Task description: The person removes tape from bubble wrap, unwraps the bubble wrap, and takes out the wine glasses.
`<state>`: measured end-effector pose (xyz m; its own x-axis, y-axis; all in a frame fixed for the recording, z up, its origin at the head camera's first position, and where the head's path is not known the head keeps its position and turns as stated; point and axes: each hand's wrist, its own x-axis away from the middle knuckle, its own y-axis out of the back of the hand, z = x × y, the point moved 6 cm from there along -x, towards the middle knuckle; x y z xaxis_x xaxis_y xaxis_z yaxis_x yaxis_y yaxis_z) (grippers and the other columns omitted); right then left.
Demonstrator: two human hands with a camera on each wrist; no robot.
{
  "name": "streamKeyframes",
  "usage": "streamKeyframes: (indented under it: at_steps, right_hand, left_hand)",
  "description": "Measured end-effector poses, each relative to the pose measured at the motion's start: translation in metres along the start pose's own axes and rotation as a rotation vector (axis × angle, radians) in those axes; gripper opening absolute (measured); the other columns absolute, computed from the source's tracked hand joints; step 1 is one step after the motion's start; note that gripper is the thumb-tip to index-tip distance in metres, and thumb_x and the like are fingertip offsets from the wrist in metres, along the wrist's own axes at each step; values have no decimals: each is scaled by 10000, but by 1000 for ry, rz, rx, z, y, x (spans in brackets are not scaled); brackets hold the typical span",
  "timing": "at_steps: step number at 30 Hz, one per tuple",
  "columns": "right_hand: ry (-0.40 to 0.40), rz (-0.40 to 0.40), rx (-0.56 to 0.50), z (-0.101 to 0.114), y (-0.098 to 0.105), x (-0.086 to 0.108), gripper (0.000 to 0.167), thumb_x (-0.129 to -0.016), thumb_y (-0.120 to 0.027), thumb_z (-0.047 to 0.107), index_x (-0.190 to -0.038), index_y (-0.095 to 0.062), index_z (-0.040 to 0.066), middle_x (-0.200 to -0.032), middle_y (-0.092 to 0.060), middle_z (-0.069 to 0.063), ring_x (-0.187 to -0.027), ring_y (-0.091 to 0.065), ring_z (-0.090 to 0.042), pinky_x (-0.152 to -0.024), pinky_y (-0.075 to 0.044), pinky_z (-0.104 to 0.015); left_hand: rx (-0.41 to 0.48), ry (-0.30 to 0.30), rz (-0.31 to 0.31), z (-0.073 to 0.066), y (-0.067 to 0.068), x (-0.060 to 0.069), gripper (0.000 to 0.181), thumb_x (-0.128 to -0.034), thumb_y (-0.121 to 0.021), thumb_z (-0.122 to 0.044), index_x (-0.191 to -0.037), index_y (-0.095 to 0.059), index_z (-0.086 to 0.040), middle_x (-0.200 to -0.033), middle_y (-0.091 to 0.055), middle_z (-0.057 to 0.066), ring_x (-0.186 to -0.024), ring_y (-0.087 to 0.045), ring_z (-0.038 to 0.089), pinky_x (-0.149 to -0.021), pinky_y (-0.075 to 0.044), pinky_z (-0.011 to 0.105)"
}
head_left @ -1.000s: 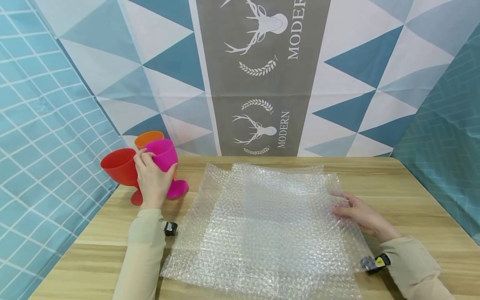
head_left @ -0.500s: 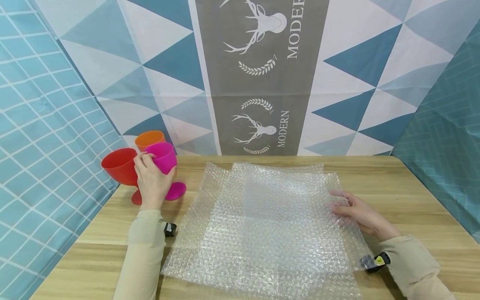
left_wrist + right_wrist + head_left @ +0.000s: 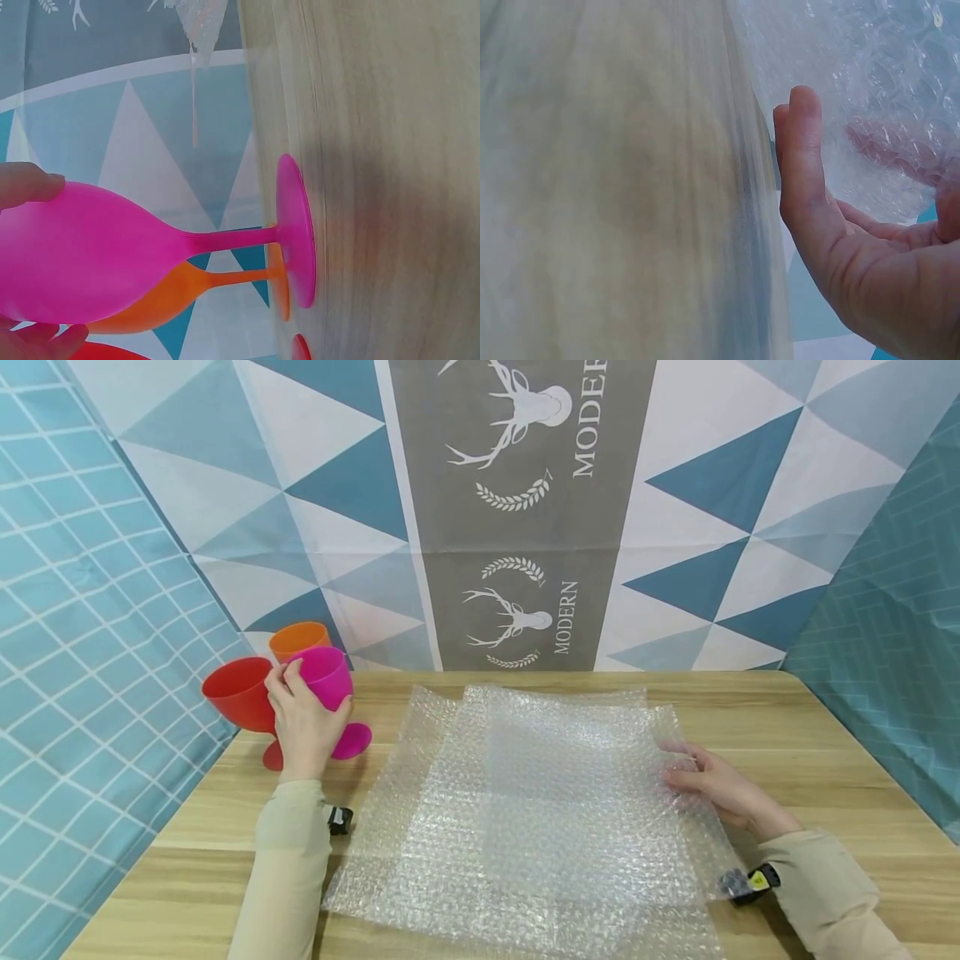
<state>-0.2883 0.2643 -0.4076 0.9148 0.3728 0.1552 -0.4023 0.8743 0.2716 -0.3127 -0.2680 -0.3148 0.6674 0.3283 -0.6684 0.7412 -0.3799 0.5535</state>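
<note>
My left hand [image 3: 303,722] holds a magenta plastic goblet [image 3: 330,681] by its bowl, thumb on one side and fingers on the other. In the left wrist view the goblet's foot [image 3: 296,232] is at the wooden tabletop. An orange goblet [image 3: 300,637] stands just behind it, and a red goblet [image 3: 240,689] is to its left, partly hidden by the hand. My right hand [image 3: 731,789] grips the right edge of a bubble wrap sheet [image 3: 570,802]. In the right wrist view some fingers show blurred through the bubble wrap [image 3: 810,52].
Several overlapping layers of bubble wrap spread over the middle of the wooden table [image 3: 810,735]. A patterned backdrop [image 3: 517,527] rises along the table's far edge. Blue-green fabric [image 3: 82,635] hangs at the left side, with similar fabric at the right.
The magenta goblet has come down slightly and its foot has shifted a little left, with my left hand still on it. The right hand and bubble wrap look unchanged.
</note>
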Motion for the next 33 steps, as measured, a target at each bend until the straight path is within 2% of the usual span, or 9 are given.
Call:
streamKeyframes:
  at_steps: [4, 9, 12, 17, 20, 27, 33]
  right_hand:
    - [-3, -1, 16, 0, 0, -1, 678, -911, -531, 166, -1404, -131, -73, -1111, -566, -125, -872, -594, -67, -742, -524, -299]
    - [-8, -1, 30, 0, 1, -2, 676, -908, -533, 165, -1409, -138, -61, -1233, -461, -289, -896, -587, -80, -750, -526, -318]
    - [-9, -1, 28, 1, 2, -2, 675, -907, -535, 164, -1408, -142, -60, -1209, -490, -271, -892, -590, -84, -745, -528, -325]
    - [-10, -7, 20, 1, 4, -1, 675, -907, -536, 165, -1404, -143, -66, -1120, -561, -128, -877, -592, -72, -744, -522, -310]
    - [-17, -6, 13, 0, 4, 0, 680, -907, -537, 169, -1406, -139, -65, -1134, -560, -128, -879, -594, -69, -748, -521, -303]
    - [-23, 0, 23, -2, 3, 0, 675, -924, -510, 211, -1418, -127, -44, -1266, -438, -285, -957, -568, -106, -789, -510, -325]
    - [-57, 11, 7, -1, 4, 5, 661, -969, -401, 295, -1410, -78, -78, -1329, -314, -351, -1075, -532, -270, -845, -498, -377]
  left_hand:
    - [1, 9, 3, 0, 1, 0, 814, -695, -729, -171, -1347, -253, -69, -1348, -254, 171, -1223, -325, 352, -858, -438, 588]
    - [-9, 27, 25, 0, 2, 1, 825, -689, -730, -184, -1351, -247, -90, -1354, -254, 165, -1224, -318, 348, -860, -440, 584]
    - [-15, 27, 44, -2, 3, 1, 847, -679, -734, -182, -1360, -239, -100, -1359, -245, 165, -1234, -303, 348, -861, -438, 586]
    - [-29, 20, 81, -6, 4, -1, 891, -668, -740, -187, -1383, -215, -111, -1371, -235, 171, -1242, -288, 358, -855, -435, 597]
    - [-44, 21, 94, -6, 4, -1, 900, -666, -741, -197, -1388, -211, -114, -1370, -242, 176, -1237, -293, 363, -855, -431, 602]
    - [-111, -1, 40, -9, 8, -1, 823, -678, -696, -313, -1360, -277, -121, -1341, -283, 194, -1195, -330, 381, -887, -377, 591]
    - [-151, -16, -35, -22, 22, -2, 729, -706, -649, -384, -1310, -358, -100, -1334, -320, 193, -1183, -355, 380, -880, -347, 587]
